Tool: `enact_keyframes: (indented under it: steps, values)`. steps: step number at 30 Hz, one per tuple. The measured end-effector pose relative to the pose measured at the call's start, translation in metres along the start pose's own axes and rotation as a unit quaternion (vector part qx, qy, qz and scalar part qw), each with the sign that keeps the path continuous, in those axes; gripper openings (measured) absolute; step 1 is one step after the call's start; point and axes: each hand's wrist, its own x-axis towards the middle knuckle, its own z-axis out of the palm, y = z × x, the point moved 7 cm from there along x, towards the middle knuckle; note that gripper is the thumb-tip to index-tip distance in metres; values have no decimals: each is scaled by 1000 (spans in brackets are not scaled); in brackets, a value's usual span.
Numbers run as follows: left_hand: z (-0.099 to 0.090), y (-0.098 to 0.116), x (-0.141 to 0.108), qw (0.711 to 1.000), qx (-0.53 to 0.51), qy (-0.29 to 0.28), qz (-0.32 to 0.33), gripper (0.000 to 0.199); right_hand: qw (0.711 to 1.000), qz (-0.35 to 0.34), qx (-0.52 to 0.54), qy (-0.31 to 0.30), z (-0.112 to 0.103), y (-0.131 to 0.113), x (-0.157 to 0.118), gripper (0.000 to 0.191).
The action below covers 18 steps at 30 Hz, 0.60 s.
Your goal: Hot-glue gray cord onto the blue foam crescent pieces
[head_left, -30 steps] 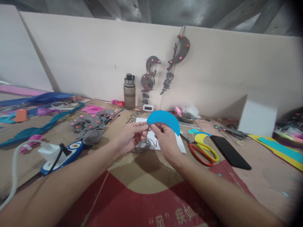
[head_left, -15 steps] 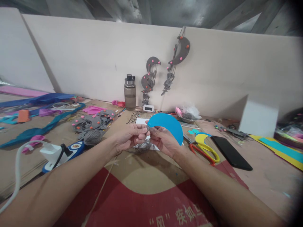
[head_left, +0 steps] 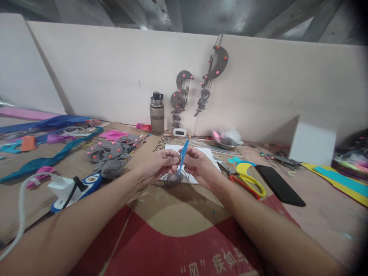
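A thin blue disc [head_left: 184, 148] stands almost edge-on between my hands, so only a narrow strip of it shows. My left hand [head_left: 158, 165] is closed, its thumb and fingertips pinching at the disc's left face. From the other side my right hand [head_left: 200, 167] pinches it too, fingers curled. Any grey yarn right at the fingertips is too small to make out. Loose grey yarn [head_left: 172, 180] lies just beneath the hands, partly over a white sheet [head_left: 171, 147].
Scissors [head_left: 250, 184] with yellow and orange handles and a black phone [head_left: 280, 185] lie to the right. On the left are grey felt pieces [head_left: 109, 150], a yarn ball [head_left: 112, 167] and a power strip [head_left: 92, 179]. A bottle [head_left: 156, 117] and small clock [head_left: 179, 132] stand behind; grey moon hangings [head_left: 220, 63] are on the wall.
The blue disc has turned from showing its broad face to nearly edge-on between my hands, uncovering more of the white sheet. Both hands stay close together in about the same place.
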Motion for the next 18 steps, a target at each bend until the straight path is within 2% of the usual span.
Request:
enact_keyframes:
  steps: [3,7,13,18]
  values:
    - [-2,4,0,997,46,45,44,21,999,-8,-17,26,-4,-1,1,30]
    - [-1,6,-1,992,85,57,67,22,996,-40,-54,54,-5,-5,-1,27]
    - [-5,11,-3,985,100,92,107,20,988,-73,-102,85,-6,-7,-3,39]
    - [-9,14,-6,980,89,126,127,18,980,-82,-136,118,-7,-5,-5,27]
